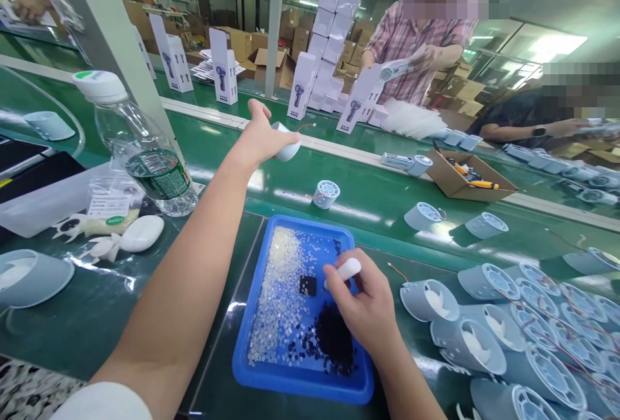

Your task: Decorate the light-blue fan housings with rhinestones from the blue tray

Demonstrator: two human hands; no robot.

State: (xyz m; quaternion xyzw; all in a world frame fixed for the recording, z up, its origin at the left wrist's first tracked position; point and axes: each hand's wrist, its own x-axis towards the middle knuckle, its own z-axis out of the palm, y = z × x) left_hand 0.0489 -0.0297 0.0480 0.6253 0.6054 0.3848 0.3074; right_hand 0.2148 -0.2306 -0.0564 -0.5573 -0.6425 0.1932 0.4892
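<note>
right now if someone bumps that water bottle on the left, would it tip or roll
The water bottle stands upright, tall and narrow, so a bump would probably tip it. It looks mostly empty, so likely light and easy to shove. Its round body would probably roll once down; the cap looks on, so little should spill.

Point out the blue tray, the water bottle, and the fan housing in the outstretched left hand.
blue tray (pixel 256 378), head view: on its bare near-left rim.
water bottle (pixel 140 148), head view: on its clear body above the label.
fan housing (pixel 287 148), head view: on the pale shell showing below the left hand (pixel 261 136).
</note>
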